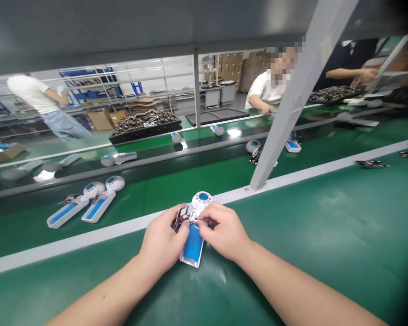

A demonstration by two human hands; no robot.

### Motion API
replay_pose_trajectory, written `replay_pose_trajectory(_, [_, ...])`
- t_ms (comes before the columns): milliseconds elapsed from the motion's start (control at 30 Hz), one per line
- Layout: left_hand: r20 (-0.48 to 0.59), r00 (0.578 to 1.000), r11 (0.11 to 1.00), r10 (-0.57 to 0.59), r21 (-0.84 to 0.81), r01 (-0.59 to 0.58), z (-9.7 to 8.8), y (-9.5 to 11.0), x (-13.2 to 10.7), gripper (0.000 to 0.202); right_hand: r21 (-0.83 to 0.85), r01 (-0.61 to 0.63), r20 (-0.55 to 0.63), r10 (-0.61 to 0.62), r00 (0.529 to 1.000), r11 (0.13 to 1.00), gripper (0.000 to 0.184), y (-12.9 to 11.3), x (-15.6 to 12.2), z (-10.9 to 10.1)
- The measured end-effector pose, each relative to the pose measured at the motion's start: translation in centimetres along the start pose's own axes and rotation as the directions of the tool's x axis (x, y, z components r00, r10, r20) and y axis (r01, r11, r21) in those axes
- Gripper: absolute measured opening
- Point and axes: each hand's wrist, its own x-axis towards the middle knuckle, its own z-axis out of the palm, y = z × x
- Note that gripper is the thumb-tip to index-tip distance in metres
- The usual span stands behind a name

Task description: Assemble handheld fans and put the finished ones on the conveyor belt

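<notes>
An opened white handheld device (pixel 192 246) with a round head and a long blue insert in its handle is held over the bench edge. My left hand (pixel 165 237) closes on its left side, thumb beside the blue part. Between those fingers shows a small dark circuit board (pixel 179 218) with red and black wires. On the right, my right hand (pixel 224 231) has its curled thumb and fingers pressed at the device's neck, where thin wires run. Its fingertips partly cover what they pinch.
Beyond a grey rail, a green conveyor carries two similar white devices (pixel 98 206) at left and more farther off. A slanted grey post (pixel 285 113) rises at right. Dark circuit boards (pixel 372 164) lie on the right bench. A heaped black tray (pixel 144 124) and co-workers are across the line.
</notes>
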Motion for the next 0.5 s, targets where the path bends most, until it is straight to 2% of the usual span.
replay_pose_trajectory(67, [-0.017, 0.994, 0.994, 0.108, 0.021, -0.108, 0.0, 0.3, -0.3, 0.019, -0.061, 0.019, -0.035, -0.021, 0.999, 0.998, 0.012, -0.5, -0.3, 0.2])
replay_pose_trajectory(200, [-0.043, 0.956, 0.957, 0.290, -0.002, -0.290, -0.2, 1.0, -0.8, 0.017, -0.145, 0.057, -0.097, -0.071, 0.993, 0.988, 0.011, -1.5, -0.7, 0.7])
replay_pose_trajectory(500, [-0.044, 0.918, 0.917, 0.394, 0.085, -0.390, -0.2, 1.5, -1.2, 0.019, -0.215, 0.086, -0.154, -0.121, 0.981, 0.973, 0.012, -2.1, -1.0, 1.1])
